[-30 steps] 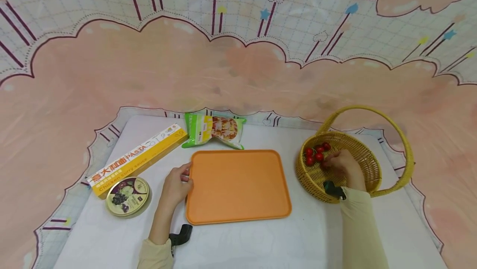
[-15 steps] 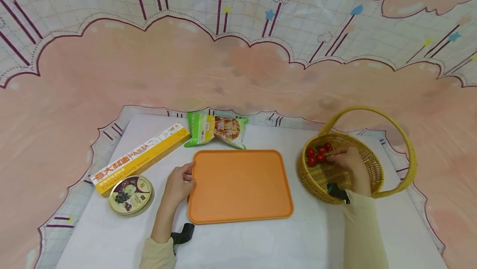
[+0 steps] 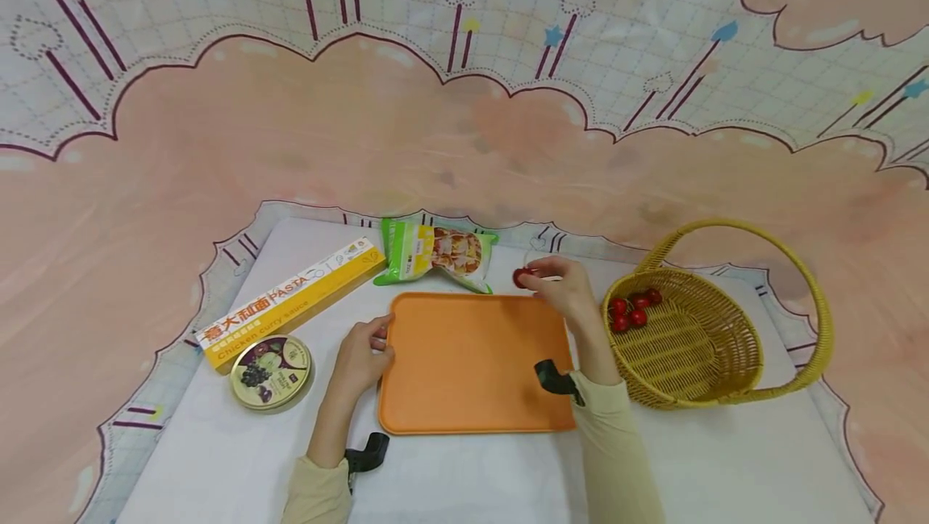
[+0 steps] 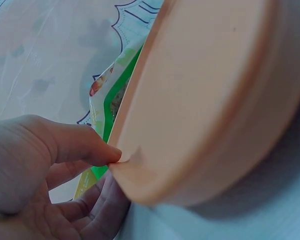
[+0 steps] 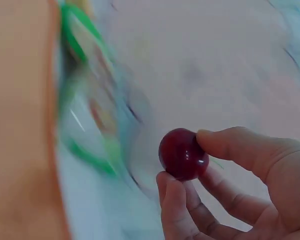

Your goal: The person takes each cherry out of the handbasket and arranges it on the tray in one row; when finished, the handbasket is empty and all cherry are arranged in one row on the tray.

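Pinching a cherry [image 5: 180, 153] with right hand [image 3: 560, 289], a tray [image 3: 464, 367] by its edge with left hand [image 3: 360, 355]; in head view alone, seeing a basket [image 3: 685, 359] right of right hand.

Tray [image 3: 472, 371] sits mid-table [image 3: 472, 476], between 2 things: the tin [image 3: 271, 373] off to its left and the basket [image 3: 697, 347] just to its right. Pasta box [image 3: 297, 298] runs diagonally behind the tin, far end angled toward the snack packet [image 3: 439, 254], which lies right behind the tray. The other cherries [image 3: 639, 318] are bunched inside the basket, over on its left side. Left hand [image 3: 360, 355] is at the tray's left edge, while the right hand [image 3: 562, 290] is around the far right corner, with 1 cherry [image 5: 180, 152] between its fingertips, right of the packet.
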